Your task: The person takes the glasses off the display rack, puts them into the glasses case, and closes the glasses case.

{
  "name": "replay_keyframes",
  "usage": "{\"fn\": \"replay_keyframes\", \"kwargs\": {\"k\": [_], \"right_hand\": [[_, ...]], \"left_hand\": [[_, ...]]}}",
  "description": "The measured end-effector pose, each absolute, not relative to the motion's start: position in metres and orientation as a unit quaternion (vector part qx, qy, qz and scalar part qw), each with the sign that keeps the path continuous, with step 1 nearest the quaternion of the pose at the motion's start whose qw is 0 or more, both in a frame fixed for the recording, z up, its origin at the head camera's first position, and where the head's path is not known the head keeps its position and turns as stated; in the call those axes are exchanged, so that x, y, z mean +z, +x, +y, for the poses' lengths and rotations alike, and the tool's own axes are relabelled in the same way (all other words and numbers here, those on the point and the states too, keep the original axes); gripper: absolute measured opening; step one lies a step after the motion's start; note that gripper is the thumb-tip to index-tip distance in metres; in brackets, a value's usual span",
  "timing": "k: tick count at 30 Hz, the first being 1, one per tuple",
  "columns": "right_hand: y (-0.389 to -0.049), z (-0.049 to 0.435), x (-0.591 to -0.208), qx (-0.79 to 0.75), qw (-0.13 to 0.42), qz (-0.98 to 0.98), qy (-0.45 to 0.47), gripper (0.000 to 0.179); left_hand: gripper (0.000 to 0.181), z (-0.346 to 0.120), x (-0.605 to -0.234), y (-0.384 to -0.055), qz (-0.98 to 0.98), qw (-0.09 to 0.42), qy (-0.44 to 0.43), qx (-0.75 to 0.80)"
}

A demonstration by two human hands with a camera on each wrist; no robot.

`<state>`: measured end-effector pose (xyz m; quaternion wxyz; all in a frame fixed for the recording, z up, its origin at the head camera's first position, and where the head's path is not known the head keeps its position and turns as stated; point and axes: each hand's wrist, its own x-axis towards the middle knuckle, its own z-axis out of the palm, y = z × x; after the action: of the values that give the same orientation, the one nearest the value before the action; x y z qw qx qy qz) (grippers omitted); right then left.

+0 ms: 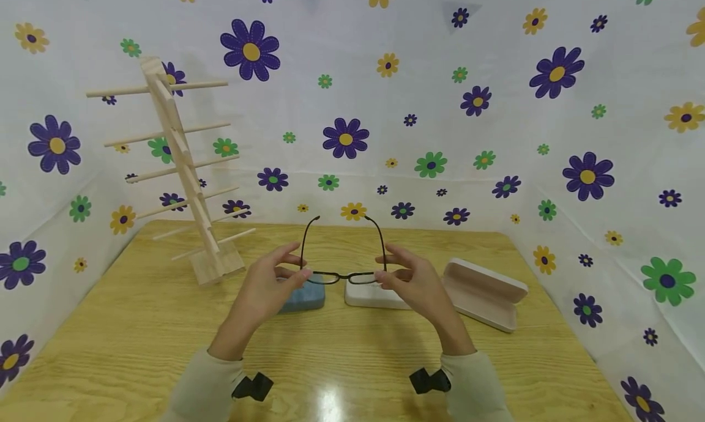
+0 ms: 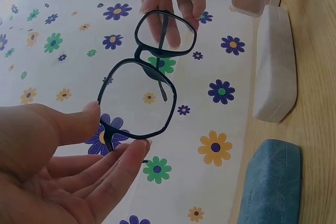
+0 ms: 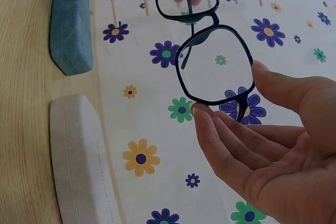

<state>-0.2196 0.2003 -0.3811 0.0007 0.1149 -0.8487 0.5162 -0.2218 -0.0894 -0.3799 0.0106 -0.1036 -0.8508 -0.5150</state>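
Observation:
Black-framed eyeglasses (image 1: 344,276) are held up in the air above the table, their temples unfolded and pointing away. My left hand (image 1: 273,281) pinches the left end of the frame between thumb and fingers; in the left wrist view the thumb of that hand (image 2: 68,156) lies at the rim's outer edge. At the opposite end my right hand (image 1: 413,282) grips the frame the same way, as the right wrist view shows with the hand (image 3: 268,140) close up. Below the glasses lie a blue glasses case (image 1: 303,298) and a white glasses case (image 1: 366,296), both closed and partly covered by the hands.
An opened glasses case (image 1: 487,293) with a pinkish inside lies at the right of the wooden table (image 1: 341,361). A wooden rack (image 1: 187,171) with several pegs stands at the back left. Flower-patterned white cloth (image 1: 308,92) surrounds the table's back and sides.

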Motion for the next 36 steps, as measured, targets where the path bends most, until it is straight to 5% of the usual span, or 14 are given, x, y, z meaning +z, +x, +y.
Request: {"fn": "replay_keyframes", "kwargs": {"k": [7, 20, 36], "right_hand": [[-0.2183, 0.1985, -0.3811, 0.504, 0.003, -0.856, 0.113, 0.069], [-0.2172, 0.1924, -0.3840, 0.481, 0.018, -0.866, 0.133, 0.038], [-0.2172, 0.1947, -0.3889, 0.458, 0.006, -0.870, 0.183, 0.028]], "left_hand": [[0.061, -0.0900, -0.3794, -0.2207, -0.853, -0.001, -0.099, -0.512], [0.057, -0.0915, -0.3783, -0.2190, -0.861, 0.016, -0.115, -0.496], [0.055, -0.0928, -0.3813, -0.2192, -0.870, 0.025, -0.114, -0.478]]}}
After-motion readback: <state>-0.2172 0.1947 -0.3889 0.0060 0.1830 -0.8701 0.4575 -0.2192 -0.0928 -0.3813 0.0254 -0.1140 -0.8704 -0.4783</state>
